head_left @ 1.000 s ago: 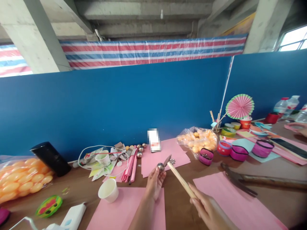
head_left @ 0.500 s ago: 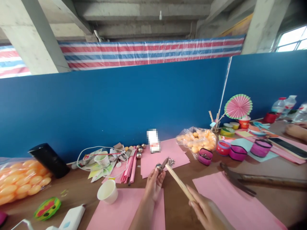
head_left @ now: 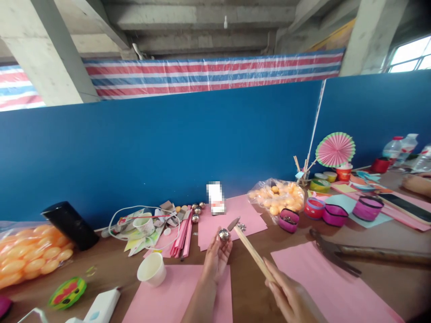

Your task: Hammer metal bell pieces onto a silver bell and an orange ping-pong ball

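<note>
- Head view: L hand (head_left: 217, 255), palm up, fingers curled loosely round a shiny metal ball (head_left: 224, 234); ball sits at the fingertips, top uncovered.
- R hand (head_left: 289, 289) closed round the lower part of the pale wooden handle of a small hammer (head_left: 254, 257); handle slants up & L, metal head just beside the ball. Can't tell if head & ball touch.
- Small metal bits (head_left: 242, 227) in a loose pile just past the hammer head, on the far pink sheet (head_left: 210, 235).
- More shiny balls (head_left: 195, 218) farther back, to the L, next to pink strips (head_left: 182, 237) & a heap of paper scraps w/ a white cord (head_left: 111, 224).
- White cup (head_left: 151, 269), upright, on the far L part of the near pink sheet (head_left: 175, 294); L forearm lies over the R part of same sheet.
- R side of bench (head_left: 247, 296): big claw hammer (head_left: 336, 251), its head over the edge of another pink sheet (head_left: 323, 278).
- Behind that: magenta pouch (head_left: 288, 220) w/ small bits inside, beside a clear bag of orange balls (head_left: 278, 197); pink & green fan (head_left: 336, 149) farther R.
- Far L: black cylinder (head_left: 69, 224), tilted, next to a 2nd bag of orange balls (head_left: 33, 258).
- Far R edge: part of another person's hand (head_left: 417, 184), near a dark-screened phone (head_left: 407, 206).
</note>
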### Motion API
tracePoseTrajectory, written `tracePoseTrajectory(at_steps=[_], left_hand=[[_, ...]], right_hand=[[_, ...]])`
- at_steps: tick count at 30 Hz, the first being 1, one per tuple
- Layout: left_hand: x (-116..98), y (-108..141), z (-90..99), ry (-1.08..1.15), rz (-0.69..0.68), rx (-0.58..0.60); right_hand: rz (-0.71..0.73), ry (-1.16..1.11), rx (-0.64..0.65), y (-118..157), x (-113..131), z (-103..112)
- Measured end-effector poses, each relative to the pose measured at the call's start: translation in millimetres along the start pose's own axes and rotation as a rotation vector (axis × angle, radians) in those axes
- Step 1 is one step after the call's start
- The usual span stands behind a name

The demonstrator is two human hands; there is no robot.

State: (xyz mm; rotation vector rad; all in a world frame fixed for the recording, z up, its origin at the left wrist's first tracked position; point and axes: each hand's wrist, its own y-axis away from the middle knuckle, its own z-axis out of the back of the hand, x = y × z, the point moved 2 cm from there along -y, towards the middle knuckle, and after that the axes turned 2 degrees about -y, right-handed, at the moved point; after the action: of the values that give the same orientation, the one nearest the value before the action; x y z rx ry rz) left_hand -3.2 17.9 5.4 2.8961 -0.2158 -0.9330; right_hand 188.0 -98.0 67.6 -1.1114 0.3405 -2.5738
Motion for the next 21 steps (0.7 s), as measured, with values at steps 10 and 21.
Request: tracePoseTrajectory(at_steps=[10,21], left_hand=[[-0.6,-0.1,1.7,-0.009,-0.008,-0.068],[-2.0,-0.2,0.2,0.044,-0.003,-0.076]], right_hand=[[0.036,-0.012,-0.036,0.0,0.1,3.4],[0.089,0.064,-0.052,0.3,-1.7,2.4]])
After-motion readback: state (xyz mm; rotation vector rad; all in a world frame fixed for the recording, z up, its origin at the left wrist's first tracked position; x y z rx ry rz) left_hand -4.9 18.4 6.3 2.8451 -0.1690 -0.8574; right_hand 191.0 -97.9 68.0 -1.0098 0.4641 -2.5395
